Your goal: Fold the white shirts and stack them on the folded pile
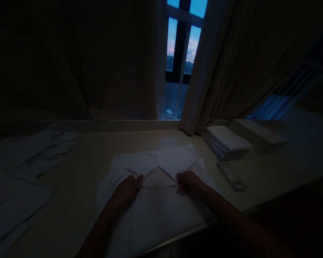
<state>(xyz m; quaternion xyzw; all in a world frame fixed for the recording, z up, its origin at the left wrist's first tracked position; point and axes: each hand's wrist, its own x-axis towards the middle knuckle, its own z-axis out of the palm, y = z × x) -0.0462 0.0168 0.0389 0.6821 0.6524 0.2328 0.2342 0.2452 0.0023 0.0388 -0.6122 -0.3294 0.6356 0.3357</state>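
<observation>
A white V-neck shirt (161, 208) lies spread on the pale table, its lower part hanging toward me past the front edge. The point of its neckline faces away from me. At the left side of the neck opening, my left hand (129, 190) is closed with thumb and fingers pinching the cloth. My right hand (188, 182) pinches the opposite side of the collar, and its lower fingers look slightly blurred. Between the two hands the edge of the neckline is stretched across. Dim light hides the fingertips' exact grip.
Crumpled white cloths (24, 172) cover the table's left side. On the right stand a stack of folded white cloths (227, 141) and a box (258, 134). A small pixelated object (231, 177) lies nearer me. Curtains (210, 71) and a window (179, 53) rise behind the table (97, 143).
</observation>
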